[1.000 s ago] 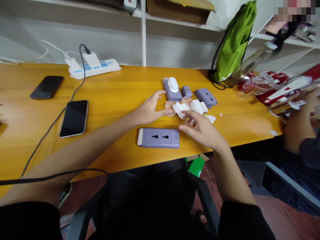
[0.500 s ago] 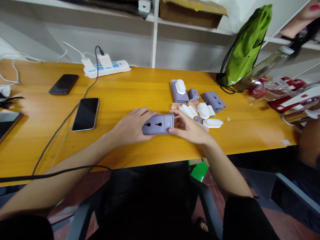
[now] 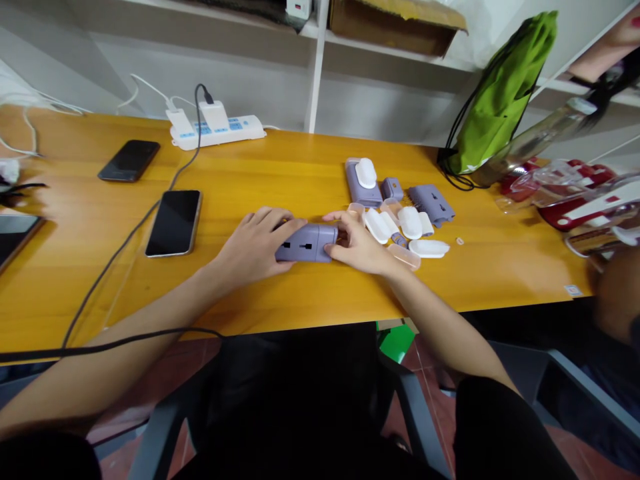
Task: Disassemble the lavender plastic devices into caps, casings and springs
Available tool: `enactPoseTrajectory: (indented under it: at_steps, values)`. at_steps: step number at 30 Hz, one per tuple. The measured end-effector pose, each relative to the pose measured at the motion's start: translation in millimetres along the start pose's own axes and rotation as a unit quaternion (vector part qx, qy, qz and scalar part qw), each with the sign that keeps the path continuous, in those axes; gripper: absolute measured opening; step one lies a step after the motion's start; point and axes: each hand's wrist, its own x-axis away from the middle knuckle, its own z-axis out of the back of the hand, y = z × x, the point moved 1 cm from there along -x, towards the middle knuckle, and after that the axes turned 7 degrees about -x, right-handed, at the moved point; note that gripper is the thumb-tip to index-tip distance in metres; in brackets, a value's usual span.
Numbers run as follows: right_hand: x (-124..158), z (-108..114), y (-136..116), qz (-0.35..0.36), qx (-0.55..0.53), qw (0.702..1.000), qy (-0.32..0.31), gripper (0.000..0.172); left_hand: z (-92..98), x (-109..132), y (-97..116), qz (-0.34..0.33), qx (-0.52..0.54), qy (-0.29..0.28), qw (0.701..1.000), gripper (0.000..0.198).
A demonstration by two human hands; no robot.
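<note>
A purple plastic case (image 3: 311, 243) with dark slots along its face is held between my two hands just over the wooden table. My left hand (image 3: 255, 245) wraps around its left end, fingers over the top and thumb below. At its right end, my right hand (image 3: 359, 244) grips with thumb and fingers on the end section. To the right of my right hand lie several loose pieces: white oval parts (image 3: 411, 222), a clear peach-tinted cover (image 3: 404, 257), a small purple block (image 3: 391, 188), a purple slotted shell (image 3: 431, 204) and a purple box (image 3: 364, 183) with a white piece on top.
Two phones, one nearer (image 3: 174, 223) and one farther (image 3: 129, 160), lie on the left beside a grey cable. A white power strip (image 3: 220, 133) stands by the wall. A green drawstring bag (image 3: 505, 100), a bottle (image 3: 540, 137) and red-and-white items are at right, near another person's arm (image 3: 620, 287).
The purple case has moved slightly left and tilted, its slotted face now seen more edge-on. Both hands moved with it and keep their hold.
</note>
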Motion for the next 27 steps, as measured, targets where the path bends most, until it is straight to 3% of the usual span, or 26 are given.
enactPoseTrajectory:
  at_steps: [7,16,22,27]
  values:
    - [0.5,-12.4,5.2,0.006,-0.024,1.0,-0.006,0.064,-3.2,2.1,-3.9,0.0,0.004,-0.01,1.0,0.075]
    - [0.5,-9.6,11.8,0.025,0.017,0.999,-0.015,0.059,-1.4,5.7,-0.6,-0.005,-0.012,-0.019,1.0,0.075]
    - [-1.1,-7.7,15.0,0.081,0.031,0.996,-0.001,0.065,24.7,-18.6,9.5,0.014,-0.032,-0.077,0.996,0.072]
    - [2.6,-4.2,16.9,0.15,0.088,0.985,0.001,0.069,27.3,-38.5,6.8,-0.048,0.063,-0.131,0.988,0.046]
